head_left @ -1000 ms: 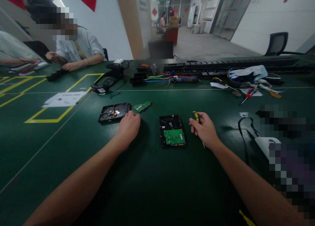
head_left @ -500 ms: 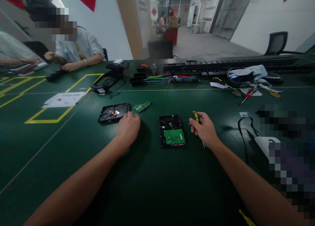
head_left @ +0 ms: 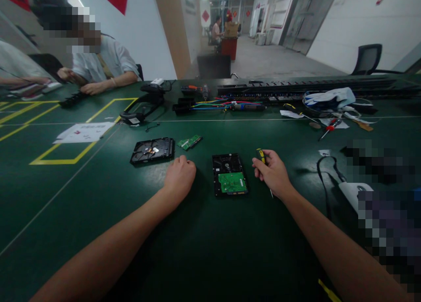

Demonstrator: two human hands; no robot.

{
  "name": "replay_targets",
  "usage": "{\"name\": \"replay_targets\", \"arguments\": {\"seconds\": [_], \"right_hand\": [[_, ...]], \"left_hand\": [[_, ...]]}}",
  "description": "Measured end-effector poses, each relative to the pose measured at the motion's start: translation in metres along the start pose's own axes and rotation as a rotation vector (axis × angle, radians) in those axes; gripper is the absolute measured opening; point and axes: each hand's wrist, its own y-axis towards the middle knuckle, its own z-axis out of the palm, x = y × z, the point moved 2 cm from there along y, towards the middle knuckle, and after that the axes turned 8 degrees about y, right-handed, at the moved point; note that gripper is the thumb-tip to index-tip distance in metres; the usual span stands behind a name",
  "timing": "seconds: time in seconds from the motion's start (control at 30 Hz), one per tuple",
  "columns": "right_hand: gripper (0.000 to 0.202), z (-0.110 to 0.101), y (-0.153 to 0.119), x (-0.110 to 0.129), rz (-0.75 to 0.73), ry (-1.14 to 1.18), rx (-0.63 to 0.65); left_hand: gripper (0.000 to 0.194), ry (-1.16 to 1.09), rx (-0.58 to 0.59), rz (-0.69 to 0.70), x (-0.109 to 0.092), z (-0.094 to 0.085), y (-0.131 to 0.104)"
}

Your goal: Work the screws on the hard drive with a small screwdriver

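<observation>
My left hand is closed over the green table, between two hard drives; whether anything is inside its curled fingers is hidden. To its left lies a black hard drive with small bits on top. Just beyond my left hand is a loose green circuit board. Right of it, a second hard drive lies flat with a green board on its near half. My right hand, beside that drive, is wrapped round a yellow and black screwdriver whose shaft points down toward me.
Farther back lie a black headset-like device, coloured cables, a pale glove and a red-handled screwdriver. White paper is on the left. A person works across the table. A black strap lies right.
My left hand has moved right, away from the left hard drive toward the other one. My right hand still holds the screwdriver in about the same place.
</observation>
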Motion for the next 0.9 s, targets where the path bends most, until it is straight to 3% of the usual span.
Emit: {"name": "replay_targets", "arguments": {"seconds": [0.13, 0.37, 0.43, 0.53, 0.63, 0.73, 0.9], "right_hand": [[0.047, 0.000, 0.000, 0.000, 0.008, 0.005, 0.002], [0.045, 0.001, 0.000, 0.003, 0.016, 0.063, -0.024], [0.041, 0.000, 0.001, 0.007, 0.037, 0.117, -0.054], [0.038, -0.001, 0.001, 0.017, 0.098, 0.243, -0.058], [0.040, 0.000, -0.004, 0.032, 0.143, 0.334, 0.012], [0.032, 0.009, -0.017, 0.046, 0.156, 0.188, 0.166], [0.023, 0.029, -0.040, 0.064, -0.036, -0.043, 0.308]], "left_hand": [[0.044, -0.006, 0.011, -0.025, 0.004, 0.003, 0.004], [0.042, 0.026, 0.003, -0.179, 0.038, 0.018, 0.020], [0.040, 0.002, -0.033, -0.199, 0.039, 0.017, 0.020], [0.040, -0.129, -0.119, -0.108, 0.028, 0.007, 0.017], [0.036, -0.395, -0.279, 0.008, 0.010, -0.015, 0.013], [0.021, -0.804, -0.341, 0.152, -0.013, -0.037, 0.011], [0.016, -1.638, -0.067, 0.350, -0.057, -0.051, 0.014]]}}
